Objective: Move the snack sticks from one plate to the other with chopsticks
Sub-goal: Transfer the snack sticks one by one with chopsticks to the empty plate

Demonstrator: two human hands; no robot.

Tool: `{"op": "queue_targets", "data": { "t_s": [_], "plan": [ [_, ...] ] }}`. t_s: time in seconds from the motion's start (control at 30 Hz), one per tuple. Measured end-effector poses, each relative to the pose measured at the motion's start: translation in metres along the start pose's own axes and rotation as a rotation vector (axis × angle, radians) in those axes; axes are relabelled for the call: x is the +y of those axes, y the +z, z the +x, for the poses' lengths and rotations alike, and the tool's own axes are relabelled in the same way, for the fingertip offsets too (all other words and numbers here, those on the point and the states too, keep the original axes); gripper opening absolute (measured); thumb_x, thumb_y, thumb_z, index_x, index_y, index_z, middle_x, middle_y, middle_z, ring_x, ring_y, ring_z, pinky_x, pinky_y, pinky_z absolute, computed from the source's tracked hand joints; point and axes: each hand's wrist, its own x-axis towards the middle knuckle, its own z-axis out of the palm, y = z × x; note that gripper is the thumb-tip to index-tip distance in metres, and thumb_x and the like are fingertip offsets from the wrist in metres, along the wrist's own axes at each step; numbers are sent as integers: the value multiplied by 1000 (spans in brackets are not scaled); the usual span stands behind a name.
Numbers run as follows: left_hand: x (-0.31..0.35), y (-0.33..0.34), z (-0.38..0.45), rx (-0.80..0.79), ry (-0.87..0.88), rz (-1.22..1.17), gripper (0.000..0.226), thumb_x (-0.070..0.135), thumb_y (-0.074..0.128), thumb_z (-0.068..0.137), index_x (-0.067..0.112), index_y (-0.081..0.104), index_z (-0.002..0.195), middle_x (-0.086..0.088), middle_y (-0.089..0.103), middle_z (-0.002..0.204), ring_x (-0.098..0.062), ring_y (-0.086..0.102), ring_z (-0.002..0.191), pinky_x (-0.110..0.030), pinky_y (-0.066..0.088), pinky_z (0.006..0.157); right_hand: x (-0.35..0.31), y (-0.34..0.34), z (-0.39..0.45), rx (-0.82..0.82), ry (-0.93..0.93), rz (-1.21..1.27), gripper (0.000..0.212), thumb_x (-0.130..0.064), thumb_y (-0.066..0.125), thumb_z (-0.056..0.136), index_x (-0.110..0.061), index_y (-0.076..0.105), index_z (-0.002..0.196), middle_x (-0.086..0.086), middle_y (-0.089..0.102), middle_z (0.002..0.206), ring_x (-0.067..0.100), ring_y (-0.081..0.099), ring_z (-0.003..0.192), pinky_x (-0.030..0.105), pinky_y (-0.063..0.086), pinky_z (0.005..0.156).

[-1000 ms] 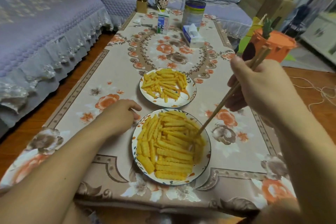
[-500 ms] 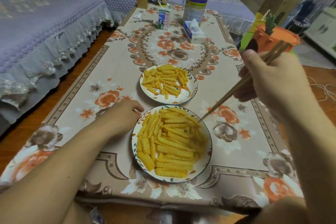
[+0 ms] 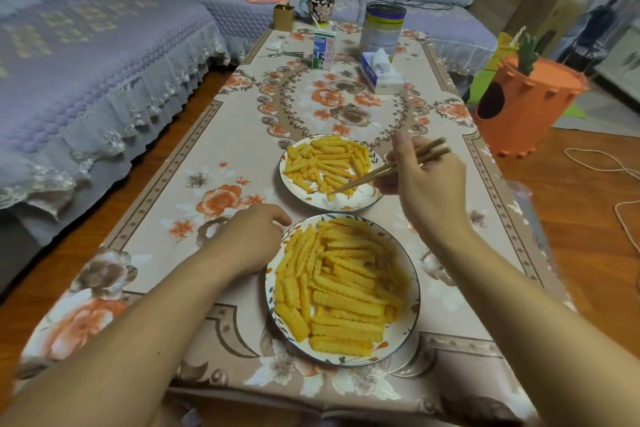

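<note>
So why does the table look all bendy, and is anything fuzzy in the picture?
Head view: the wide-angle lens bows the table edges and stretches the arms at the bottom corners; the near plate and far plate of snack sticks look fairly sharp; the room at top right is dim and smeared; light is soft, without harsh glare.

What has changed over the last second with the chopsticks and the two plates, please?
The right hand swung the chopsticks from the near plate to the far plate; their tips now sit at a snack stick near its front rim. The left hand stayed resting beside the near plate, and both plates kept their places.
</note>
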Motion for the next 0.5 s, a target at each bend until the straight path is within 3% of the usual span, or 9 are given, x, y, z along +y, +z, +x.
{"op": "queue_targets", "data": {
  "t_s": [0.1, 0.3, 0.43, 0.5],
  "plan": [
    [0, 0, 1, -8, 1, -1, 35, 11, 42, 97, 31, 65, 115, -4, 65, 127, -28, 64, 92, -31, 46, 65, 4, 10, -1, 0, -53, -46, 44, -43, 56, 103, -17, 67, 69, 7, 71, 59, 23, 73, 57, 53, 62, 69],
    [-1, -5, 0, -13, -7, -53, 36, 9, 37, 95, 30, 62, 109, -6, 68, 113, -32, 72, 73, -39, 56, 59, -21, -16, 0, 44, -55, -91, 45, -35, 48, 108, -6, 66, 79, 13, 70, 62, 23, 72, 53, 51, 62, 59],
    [7, -2, -1, 0, 53, 47, 36, 17, 35, 103, 20, 67, 119, 1, 63, 115, -24, 64, 102, -32, 46, 78, -52, -68, -8, -23, 82, -83, 47, -36, 46, 108, -2, 65, 82, 17, 71, 66, 29, 72, 55, 39, 63, 54],
    [11, -1, -2, 6, 91, 68, 39, 27, 33, 105, 9, 67, 109, -8, 67, 109, -24, 59, 97, -35, 42, 80, -63, -87, -14, -67, 141, -169, 49, -39, 47, 107, 0, 66, 85, 18, 71, 68, 28, 73, 56, 32, 61, 51]
  ]
}}
